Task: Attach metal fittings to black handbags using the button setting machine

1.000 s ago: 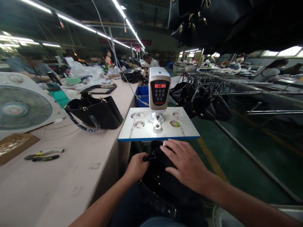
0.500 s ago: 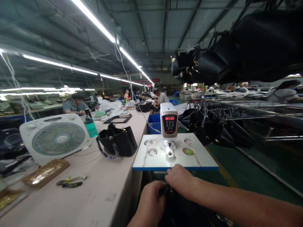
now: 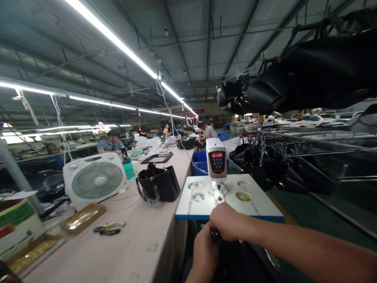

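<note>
In front of the machine's table my left hand (image 3: 204, 248) and my right hand (image 3: 226, 221) meet, both with curled fingers. Between them shows a glossy dark end of a black handbag (image 3: 235, 261), whose body hangs below in shadow with a bit of gold hardware at its right. Which part of the bag is pinched cannot be made out. Just beyond my right hand stands a white press machine (image 3: 217, 159) with a red digital display, on a white tabletop (image 3: 203, 212) with a blue edge. Round wells in it hold small parts, one with a green piece.
On the long table (image 3: 138, 251) at left are another black handbag (image 3: 166, 184), pliers (image 3: 108, 228), a cardboard tray (image 3: 82, 218), a box fan (image 3: 98, 179) and a teal bottle (image 3: 128, 168). Black bags (image 3: 273, 86) hang from racks at right. Co-workers sit farther back.
The view has swung left and tilted up slightly, so the scene sits farther right and lower. My hands have come closer together on the bag, the right now overlapping the machine table's front edge.
</note>
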Demonstrator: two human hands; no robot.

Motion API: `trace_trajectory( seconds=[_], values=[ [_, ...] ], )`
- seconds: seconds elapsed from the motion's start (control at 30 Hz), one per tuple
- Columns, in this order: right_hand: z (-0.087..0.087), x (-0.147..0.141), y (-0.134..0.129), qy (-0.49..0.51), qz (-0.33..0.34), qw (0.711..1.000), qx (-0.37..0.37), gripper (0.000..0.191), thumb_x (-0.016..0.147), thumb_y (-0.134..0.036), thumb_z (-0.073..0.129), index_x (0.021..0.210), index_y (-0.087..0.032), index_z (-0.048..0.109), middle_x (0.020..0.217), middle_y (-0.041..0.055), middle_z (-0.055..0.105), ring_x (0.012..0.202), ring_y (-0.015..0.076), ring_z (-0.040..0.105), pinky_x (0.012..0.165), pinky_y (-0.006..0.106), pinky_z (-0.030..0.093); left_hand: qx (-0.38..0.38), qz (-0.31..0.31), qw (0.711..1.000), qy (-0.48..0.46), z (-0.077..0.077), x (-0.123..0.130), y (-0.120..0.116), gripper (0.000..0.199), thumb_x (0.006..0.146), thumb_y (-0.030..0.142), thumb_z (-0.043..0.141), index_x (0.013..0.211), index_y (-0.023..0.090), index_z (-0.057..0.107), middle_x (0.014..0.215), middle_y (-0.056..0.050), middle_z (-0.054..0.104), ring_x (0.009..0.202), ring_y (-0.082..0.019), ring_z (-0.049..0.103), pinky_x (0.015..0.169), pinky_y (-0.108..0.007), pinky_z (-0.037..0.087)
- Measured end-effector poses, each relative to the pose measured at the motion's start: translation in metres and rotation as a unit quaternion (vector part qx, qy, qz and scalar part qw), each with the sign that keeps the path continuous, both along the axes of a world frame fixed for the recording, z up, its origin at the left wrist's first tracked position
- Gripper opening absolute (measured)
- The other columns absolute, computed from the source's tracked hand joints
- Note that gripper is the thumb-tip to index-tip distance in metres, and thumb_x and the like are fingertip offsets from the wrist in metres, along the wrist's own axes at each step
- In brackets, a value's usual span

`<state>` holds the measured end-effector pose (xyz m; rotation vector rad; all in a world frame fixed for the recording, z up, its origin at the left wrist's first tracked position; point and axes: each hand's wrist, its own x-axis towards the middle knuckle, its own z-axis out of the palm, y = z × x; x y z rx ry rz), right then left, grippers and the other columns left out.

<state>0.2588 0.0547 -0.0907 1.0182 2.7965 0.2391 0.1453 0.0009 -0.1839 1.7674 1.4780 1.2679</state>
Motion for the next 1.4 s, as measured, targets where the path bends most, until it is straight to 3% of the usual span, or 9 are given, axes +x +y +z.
trace_trajectory(
  seconds=[0.2, 0.43, 0.63, 0.83, 0.97, 1.03, 1.1, 1.3, 1.4],
  values=[
    [0.004, 0.004, -0.008, -0.049, -0.021, 0.999, -0.003, 0.021, 0.063, -0.018, 0.079, 0.083, -0.014, 0.079, 0.088, 0.0174, 0.078, 0.092, 0.0371, 0.074, 0.085, 0.043, 0.056, 0.005, 0.015, 1.0, 0.003, -0.024, 0.015, 0.013, 0.023, 0.086, 0.029, 0.058, 0.091, 0.017, 0.076, 0.094, -0.011, 0.08, 0.089, -0.031, 0.073, 0.073, -0.035, 0.052],
    [0.025, 0.032, -0.025, -0.01, -0.055, 0.998, -0.03, 0.025, 0.072, -0.02, 0.073, 0.096, -0.017, 0.079, 0.098, 0.0163, 0.079, 0.1, 0.0365, 0.075, 0.083, 0.042, 0.059, -0.031, -0.095, 0.994, 0.036, 0.002, 0.003, 0.016, 0.019, 0.081, 0.029, 0.063, 0.078, 0.016, 0.077, 0.082, -0.007, 0.077, 0.087, -0.029, 0.069, 0.077, -0.033, 0.053],
    [0.002, 0.054, -0.04, 0.041, -0.079, 0.994, -0.061, 0.041, 0.07, -0.019, 0.072, 0.111, -0.018, 0.074, 0.111, 0.0154, 0.078, 0.104, 0.0398, 0.073, 0.086, 0.05, 0.059, -0.107, -0.137, 0.985, 0.022, 0.017, -0.003, 0.006, 0.016, 0.07, 0.024, 0.062, 0.065, 0.014, 0.073, 0.065, -0.004, 0.067, 0.075, -0.023, 0.06, 0.066, -0.03, 0.047],
    [0.012, 0.076, -0.033, 0.119, -0.106, 0.958, -0.239, 0.026, 0.079, -0.013, 0.058, 0.095, -0.015, 0.078, 0.096, 0.0114, 0.079, 0.094, 0.0318, 0.073, 0.074, 0.035, 0.052, -0.191, -0.186, 0.964, 0.013, 0.034, -0.004, -0.005, 0.012, 0.065, 0.023, 0.055, 0.056, 0.015, 0.056, 0.055, 0.003, 0.046, 0.058, -0.011, 0.038, 0.054, -0.025, 0.03],
    [0.018, 0.092, 0.004, 0.116, -0.065, 0.889, -0.438, 0.029, 0.069, -0.03, 0.081, 0.095, -0.017, 0.077, 0.084, -0.0014, 0.075, 0.078, 0.0185, 0.068, 0.069, 0.024, 0.051, -0.296, -0.284, 0.912, -0.003, 0.063, -0.012, -0.013, 0.007, 0.058, 0.019, 0.066, 0.061, 0.013, 0.063, 0.056, 0.004, 0.051, 0.053, -0.009, 0.038, 0.05, -0.023, 0.03],
    [0.006, 0.098, 0.019, 0.151, -0.035, 0.811, -0.565, 0.045, 0.064, -0.043, 0.088, 0.097, -0.015, 0.077, 0.087, -0.0016, 0.075, 0.078, 0.0168, 0.067, 0.075, 0.024, 0.053, -0.336, -0.33, 0.882, -0.02, 0.074, -0.013, -0.015, 0.011, 0.058, 0.019, 0.073, 0.065, 0.013, 0.067, 0.059, 0.003, 0.057, 0.053, -0.01, 0.043, 0.049, -0.022, 0.033],
    [-0.014, 0.1, 0.026, 0.179, -0.02, 0.768, -0.615, 0.052, 0.063, -0.052, 0.089, 0.097, -0.013, 0.078, 0.084, -0.0013, 0.075, 0.076, 0.0155, 0.066, 0.075, 0.025, 0.053, -0.359, -0.344, 0.867, -0.034, 0.075, -0.014, -0.017, 0.012, 0.06, 0.02, 0.076, 0.063, 0.014, 0.066, 0.058, 0.003, 0.056, 0.052, -0.009, 0.044, 0.049, -0.022, 0.034],
    [-0.085, 0.096, 0.022, 0.238, -0.037, 0.724, -0.647, 0.059, 0.064, -0.059, 0.088, 0.098, -0.011, 0.08, 0.08, -0.0023, 0.074, 0.072, 0.0133, 0.065, 0.074, 0.024, 0.051, -0.388, -0.34, 0.855, -0.047, 0.036, -0.022, -0.019, 0.018, 0.066, 0.024, 0.081, 0.077, 0.014, 0.072, 0.071, 0.002, 0.064, 0.064, -0.011, 0.053, 0.06, -0.022, 0.043],
    [-0.104, 0.096, 0.03, 0.24, -0.041, 0.707, -0.664, 0.062, 0.064, -0.061, 0.088, 0.102, -0.012, 0.08, 0.086, -0.0006, 0.077, 0.078, 0.0153, 0.068, 0.076, 0.024, 0.053, -0.313, -0.267, 0.911, -0.018, 0.022, -0.023, -0.018, 0.027, 0.069, 0.032, 0.084, 0.087, 0.015, 0.074, 0.081, 0.0, 0.07, 0.076, -0.015, 0.06, 0.07, -0.025, 0.046]
  ],
)
